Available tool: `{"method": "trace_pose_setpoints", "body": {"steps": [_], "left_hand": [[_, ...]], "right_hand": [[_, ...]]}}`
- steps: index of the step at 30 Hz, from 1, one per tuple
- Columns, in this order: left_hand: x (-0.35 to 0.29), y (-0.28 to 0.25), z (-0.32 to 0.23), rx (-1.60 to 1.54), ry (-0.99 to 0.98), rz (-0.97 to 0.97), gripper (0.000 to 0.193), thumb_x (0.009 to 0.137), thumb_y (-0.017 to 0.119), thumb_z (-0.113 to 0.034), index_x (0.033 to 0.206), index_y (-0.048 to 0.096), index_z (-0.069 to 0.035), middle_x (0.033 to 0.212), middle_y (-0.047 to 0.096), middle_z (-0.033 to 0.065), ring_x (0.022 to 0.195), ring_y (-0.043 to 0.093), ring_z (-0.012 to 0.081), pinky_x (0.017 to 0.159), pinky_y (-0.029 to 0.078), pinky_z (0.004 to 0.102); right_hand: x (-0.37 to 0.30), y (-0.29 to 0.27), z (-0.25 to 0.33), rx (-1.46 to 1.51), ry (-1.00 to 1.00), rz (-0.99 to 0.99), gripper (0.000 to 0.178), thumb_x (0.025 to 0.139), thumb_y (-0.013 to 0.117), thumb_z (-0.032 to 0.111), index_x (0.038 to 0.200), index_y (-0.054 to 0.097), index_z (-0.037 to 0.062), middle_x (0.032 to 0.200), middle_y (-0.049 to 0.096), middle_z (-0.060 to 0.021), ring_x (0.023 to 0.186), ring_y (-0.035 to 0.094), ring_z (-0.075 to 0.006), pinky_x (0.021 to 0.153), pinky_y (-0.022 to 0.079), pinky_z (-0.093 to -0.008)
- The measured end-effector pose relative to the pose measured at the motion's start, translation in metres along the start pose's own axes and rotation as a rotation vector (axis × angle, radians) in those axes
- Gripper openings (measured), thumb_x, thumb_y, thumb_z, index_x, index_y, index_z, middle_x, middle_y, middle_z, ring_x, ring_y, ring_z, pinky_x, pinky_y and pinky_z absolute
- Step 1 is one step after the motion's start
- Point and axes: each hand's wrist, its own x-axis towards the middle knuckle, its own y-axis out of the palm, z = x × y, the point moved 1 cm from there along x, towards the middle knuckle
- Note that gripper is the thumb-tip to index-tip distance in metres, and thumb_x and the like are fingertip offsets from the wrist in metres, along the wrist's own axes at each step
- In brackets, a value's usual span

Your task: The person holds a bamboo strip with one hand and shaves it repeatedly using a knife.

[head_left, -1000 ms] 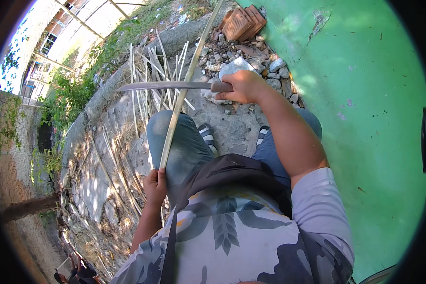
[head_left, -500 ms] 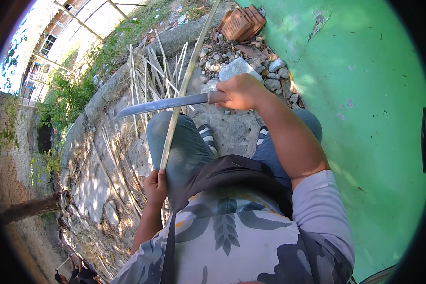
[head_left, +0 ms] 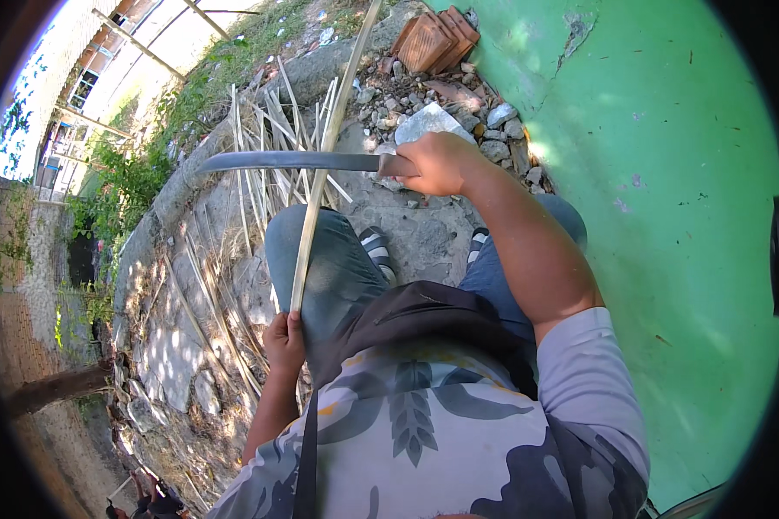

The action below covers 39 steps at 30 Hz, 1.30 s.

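Note:
My right hand (head_left: 444,164) is closed around the handle of a machete (head_left: 286,161). Its long grey blade points left and lies across a pale bamboo strip (head_left: 306,246), seeming to touch it; the blade shows fairly narrow from here. At the strip's near end, my left hand (head_left: 284,340) grips it with the thumb along it, beside my left knee. From there the strip slants up and away past the blade, over my left thigh, and runs out at the top of the view.
Many cut strips (head_left: 268,143) lie in a heap beyond my left knee, more (head_left: 221,303) to the left. Stone rubble (head_left: 493,149) and stacked orange tiles (head_left: 433,39) are ahead. A green surface (head_left: 666,216) fills the right side. Another person (head_left: 156,502) is at lower left.
The machete blade has turned, its tip swinging farther away and its face showing narrower. The far part of the strip has shifted slightly left. My left hand stays in nearly the same place.

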Motion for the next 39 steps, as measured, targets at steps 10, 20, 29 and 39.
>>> {"method": "trace_pose_setpoints", "body": {"steps": [10,20,29,39], "left_hand": [[-0.002,0.003,0.001,-0.019,-0.017,-0.018,0.045,0.102,0.059,-0.030,0.068,0.050,-0.001,0.054,0.042,-0.0012,0.055,0.035,0.0071,0.049,0.030,0.0304],[-0.001,0.000,-0.001,-0.057,-0.016,0.012,0.043,0.102,0.059,-0.027,0.069,0.049,-0.001,0.056,0.043,-0.0026,0.057,0.035,0.0057,0.049,0.030,0.0290],[0.000,0.003,0.004,-0.058,-0.041,-0.008,0.044,0.102,0.059,-0.028,0.068,0.050,-0.001,0.056,0.043,-0.0026,0.057,0.035,0.0062,0.049,0.030,0.0293],[-0.001,0.002,-0.003,-0.083,-0.019,-0.017,0.043,0.102,0.059,-0.028,0.071,0.050,-0.001,0.057,0.043,-0.0033,0.058,0.035,0.0058,0.050,0.030,0.0285]], "right_hand": [[0.000,0.000,-0.037,0.264,0.168,-0.257,0.031,0.082,0.073,0.030,0.096,0.067,0.0030,0.087,0.070,-0.0195,0.085,0.068,-0.0366,0.076,0.052,-0.0424],[0.004,0.016,0.010,-0.114,-0.193,-0.068,0.018,0.078,0.070,0.030,0.086,0.064,0.0139,0.079,0.070,-0.0128,0.077,0.068,-0.0366,0.072,0.053,-0.0497],[0.008,0.015,-0.028,0.120,0.127,-0.180,0.023,0.082,0.068,0.031,0.098,0.068,0.0138,0.096,0.071,-0.0137,0.093,0.067,-0.0356,0.081,0.053,-0.0467],[0.003,0.019,0.011,-0.144,-0.207,-0.048,0.020,0.079,0.071,0.030,0.091,0.068,0.0141,0.086,0.070,-0.0109,0.088,0.069,-0.0324,0.076,0.054,-0.0461]]}}
